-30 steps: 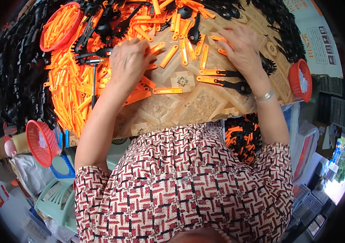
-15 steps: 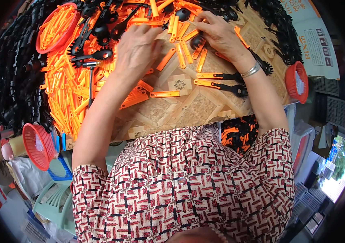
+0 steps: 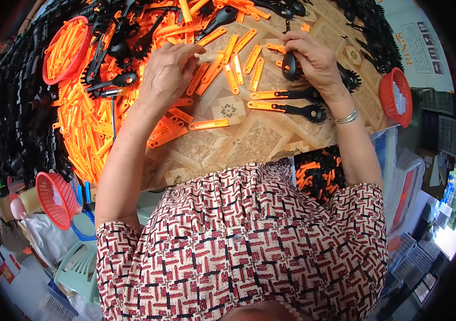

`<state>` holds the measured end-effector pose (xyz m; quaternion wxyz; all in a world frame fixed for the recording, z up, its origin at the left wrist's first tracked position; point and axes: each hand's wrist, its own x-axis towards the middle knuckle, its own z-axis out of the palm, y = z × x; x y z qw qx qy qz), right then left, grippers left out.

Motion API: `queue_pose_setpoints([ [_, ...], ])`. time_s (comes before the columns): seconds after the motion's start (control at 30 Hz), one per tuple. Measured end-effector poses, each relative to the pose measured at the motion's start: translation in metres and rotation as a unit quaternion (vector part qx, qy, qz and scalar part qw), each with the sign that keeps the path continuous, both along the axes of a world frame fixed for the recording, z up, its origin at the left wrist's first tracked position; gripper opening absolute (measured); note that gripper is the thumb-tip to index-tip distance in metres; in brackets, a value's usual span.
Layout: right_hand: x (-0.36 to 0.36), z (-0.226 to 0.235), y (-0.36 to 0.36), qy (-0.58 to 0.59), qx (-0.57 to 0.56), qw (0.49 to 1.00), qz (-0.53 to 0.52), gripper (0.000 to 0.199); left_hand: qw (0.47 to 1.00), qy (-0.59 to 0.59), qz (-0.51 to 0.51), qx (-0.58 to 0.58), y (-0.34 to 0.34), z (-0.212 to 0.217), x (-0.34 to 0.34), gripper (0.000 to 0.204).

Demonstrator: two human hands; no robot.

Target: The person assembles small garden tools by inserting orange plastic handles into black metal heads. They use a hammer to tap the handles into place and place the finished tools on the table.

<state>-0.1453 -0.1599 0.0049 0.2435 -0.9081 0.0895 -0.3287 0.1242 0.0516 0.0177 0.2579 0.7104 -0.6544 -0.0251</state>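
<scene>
- A patterned table (image 3: 249, 144) fills the upper view, its left part buried under orange strips (image 3: 86, 128); heaps of black parts (image 3: 16, 112) ring the far and left edges.
- Left hand (image 3: 166, 72): palm down, forearm stretched up from the lower left, fingers curled, fingertips (image 3: 196, 49) touching loose orange strips near the pile's right edge. Whether it grips one cannot be told.
- Right hand (image 3: 313, 56): forearm rising along the right side, wrist bent inward with a silver bangle (image 3: 344, 117) on it, fingers closed around a black spoon (image 3: 290, 65) that hangs from the hand over the table.
- Two joined pieces (image 3: 287, 101), each an orange handle with a black toothed head, lie side by side just below the right hand.
- Red baskets: one (image 3: 67, 48) far left holding orange strips, one (image 3: 396, 96) at the table's right edge, one (image 3: 56, 199) below the table on the left.
- A bin (image 3: 316, 171) of orange and black parts sits under the table's near edge, beside the right elbow.
</scene>
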Motion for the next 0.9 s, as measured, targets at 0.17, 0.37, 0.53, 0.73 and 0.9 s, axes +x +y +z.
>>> queue_pose_setpoints([
  [0.17, -0.004, 0.014, 0.011, 0.007, 0.006, 1.000, -0.006, 0.018, 0.987, -0.124, 0.043, -0.094, -0.013, -0.006, -0.016, 0.028],
  [0.37, -0.015, 0.008, 0.009, -0.001, 0.009, 0.999, -0.035, 0.015, 0.995, -0.100, -0.020, -0.004, -0.002, -0.010, -0.022, 0.040],
  [0.53, -0.017, 0.004, 0.001, -0.026, 0.023, 0.999, -0.023, 0.021, 0.994, -0.105, 0.038, 0.005, 0.013, 0.001, -0.020, 0.032],
  [0.73, -0.001, 0.011, 0.030, -0.169, 0.477, 0.861, 0.052, 0.040, 0.993, -0.080, 0.059, 0.060, 0.006, -0.007, -0.029, 0.021],
  [0.9, 0.006, 0.009, 0.052, -0.118, 0.617, 0.778, 0.021, 0.041, 0.993, -0.071, 0.067, -0.059, 0.012, 0.000, -0.032, 0.016],
])
